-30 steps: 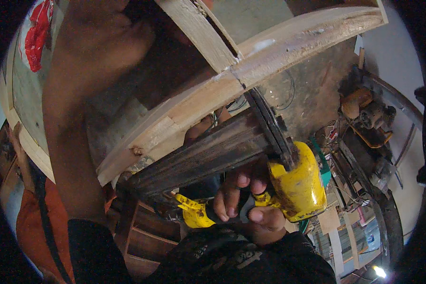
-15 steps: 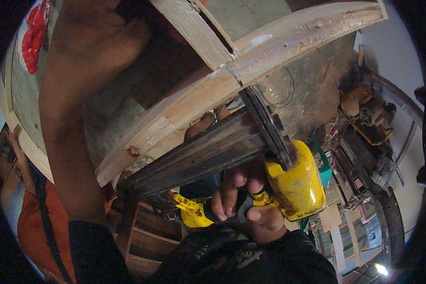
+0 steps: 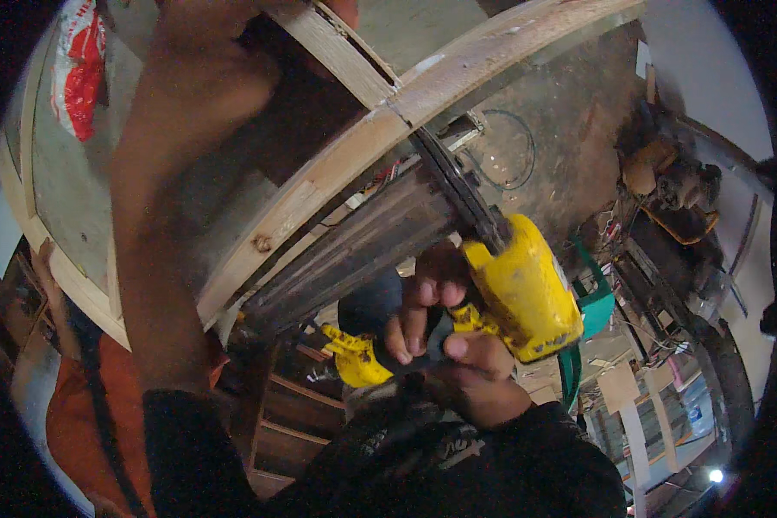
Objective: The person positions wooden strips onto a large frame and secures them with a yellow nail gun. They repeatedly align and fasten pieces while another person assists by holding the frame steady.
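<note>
My right hand (image 3: pixel 475 363) is wrapped around the black grip of a yellow and black nail gun (image 3: pixel 533 293). The gun's dark nose touches or nearly touches the underside of a curved wooden rail (image 3: pixel 311 194), beside the joint with a straight wooden slat (image 3: pixel 332 52). Its long magazine slants down to the left below the rail. At the upper left, my left hand (image 3: pixel 220 73) is closed around the slat, its fingers partly in shadow and behind the wood. White smears, perhaps glue, mark the rail near the joint.
Another person's hand (image 3: pixel 56 298) rests by a second curved wooden piece (image 3: pixel 65 276) at left, above orange cloth (image 3: pixel 95 414). A red and white packet (image 3: pixel 79 78) lies upper left. Machinery (image 3: pixel 678 186), a green strap-like piece (image 3: pixel 596 302) and wood offcuts (image 3: pixel 617 388) are at right.
The rail and nail gun now appear slightly higher and further left, while the packet and the other person appear shifted right. Both of my hands keep their holds.
</note>
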`<move>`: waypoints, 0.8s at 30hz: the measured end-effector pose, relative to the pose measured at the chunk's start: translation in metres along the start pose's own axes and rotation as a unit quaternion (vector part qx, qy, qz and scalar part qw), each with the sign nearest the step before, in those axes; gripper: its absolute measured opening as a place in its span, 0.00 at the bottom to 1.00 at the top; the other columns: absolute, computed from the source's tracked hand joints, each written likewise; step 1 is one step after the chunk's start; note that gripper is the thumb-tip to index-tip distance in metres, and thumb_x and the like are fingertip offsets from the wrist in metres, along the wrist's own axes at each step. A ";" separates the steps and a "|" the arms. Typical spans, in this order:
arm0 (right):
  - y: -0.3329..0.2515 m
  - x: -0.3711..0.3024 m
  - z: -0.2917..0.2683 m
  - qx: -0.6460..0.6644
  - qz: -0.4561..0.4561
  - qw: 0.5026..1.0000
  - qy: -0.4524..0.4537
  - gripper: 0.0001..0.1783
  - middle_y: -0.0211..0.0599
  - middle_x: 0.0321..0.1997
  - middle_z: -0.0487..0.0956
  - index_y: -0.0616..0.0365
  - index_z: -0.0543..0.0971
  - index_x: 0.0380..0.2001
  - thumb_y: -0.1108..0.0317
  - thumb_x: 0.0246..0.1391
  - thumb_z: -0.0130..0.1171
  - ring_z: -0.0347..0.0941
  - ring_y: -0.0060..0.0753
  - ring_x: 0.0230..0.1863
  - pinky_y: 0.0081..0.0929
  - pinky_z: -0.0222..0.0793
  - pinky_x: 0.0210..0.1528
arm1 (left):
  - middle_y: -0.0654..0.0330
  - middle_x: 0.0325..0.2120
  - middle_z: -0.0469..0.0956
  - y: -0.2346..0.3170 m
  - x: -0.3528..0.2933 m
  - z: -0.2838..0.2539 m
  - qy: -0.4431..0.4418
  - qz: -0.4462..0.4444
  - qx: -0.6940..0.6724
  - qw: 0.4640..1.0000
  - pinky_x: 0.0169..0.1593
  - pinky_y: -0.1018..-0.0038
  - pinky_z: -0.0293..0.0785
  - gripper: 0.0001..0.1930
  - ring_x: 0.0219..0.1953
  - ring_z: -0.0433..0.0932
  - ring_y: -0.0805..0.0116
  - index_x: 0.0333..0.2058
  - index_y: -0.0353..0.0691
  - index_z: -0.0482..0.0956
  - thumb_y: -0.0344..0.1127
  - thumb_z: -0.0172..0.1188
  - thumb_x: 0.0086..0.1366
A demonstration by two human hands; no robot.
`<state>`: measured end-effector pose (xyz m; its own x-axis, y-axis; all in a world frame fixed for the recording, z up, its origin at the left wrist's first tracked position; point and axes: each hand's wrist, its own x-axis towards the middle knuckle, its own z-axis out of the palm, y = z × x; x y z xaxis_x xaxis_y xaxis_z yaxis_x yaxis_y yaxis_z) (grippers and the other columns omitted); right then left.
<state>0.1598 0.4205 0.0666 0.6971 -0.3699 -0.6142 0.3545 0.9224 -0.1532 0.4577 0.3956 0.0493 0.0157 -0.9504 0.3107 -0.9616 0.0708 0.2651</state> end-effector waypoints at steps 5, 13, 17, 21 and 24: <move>0.007 0.006 -0.008 0.010 -0.046 0.995 -0.084 0.25 0.41 0.47 0.65 0.58 0.68 0.46 0.73 0.42 0.60 0.71 0.35 0.32 0.37 0.70 0.31 | 0.72 0.39 0.80 -0.009 -0.004 -0.003 -0.018 0.000 0.028 0.999 0.70 0.62 0.43 0.18 0.53 0.71 0.68 0.32 0.54 0.82 0.25 0.66 0.39; 0.013 -0.003 -0.010 -0.006 -0.075 0.996 -0.046 0.29 0.47 0.49 0.66 0.64 0.67 0.52 0.69 0.44 0.58 0.71 0.35 0.31 0.36 0.71 0.33 | 0.71 0.37 0.79 0.001 0.001 -0.010 -0.029 -0.018 0.011 0.999 0.70 0.60 0.43 0.18 0.54 0.71 0.67 0.33 0.53 0.83 0.25 0.68 0.40; 0.016 0.000 -0.017 0.001 -0.058 0.996 -0.070 0.29 0.46 0.48 0.67 0.64 0.68 0.51 0.67 0.44 0.59 0.72 0.36 0.31 0.35 0.71 0.34 | 0.66 0.38 0.79 -0.001 -0.004 -0.008 -0.024 -0.020 0.034 0.999 0.70 0.58 0.47 0.19 0.54 0.71 0.63 0.34 0.52 0.83 0.24 0.67 0.41; 0.017 0.005 -0.019 0.001 -0.056 0.996 -0.070 0.29 0.46 0.49 0.66 0.63 0.68 0.52 0.66 0.44 0.61 0.71 0.35 0.31 0.34 0.71 0.35 | 0.65 0.39 0.80 -0.002 -0.007 -0.011 -0.052 -0.036 0.017 0.998 0.65 0.60 0.56 0.21 0.52 0.71 0.60 0.35 0.50 0.83 0.20 0.63 0.39; 0.016 0.007 -0.019 0.007 -0.031 0.997 -0.072 0.30 0.46 0.50 0.65 0.62 0.68 0.52 0.66 0.44 0.62 0.71 0.34 0.31 0.34 0.71 0.35 | 0.67 0.37 0.81 -0.003 -0.002 -0.013 -0.058 -0.014 0.031 0.998 0.61 0.63 0.59 0.22 0.49 0.72 0.60 0.35 0.49 0.82 0.20 0.60 0.38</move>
<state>0.1587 0.4349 0.0449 0.7550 -0.4396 -0.4865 0.4079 0.8958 -0.1763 0.4640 0.4010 0.0596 0.0143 -0.9808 0.1945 -0.9763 0.0284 0.2146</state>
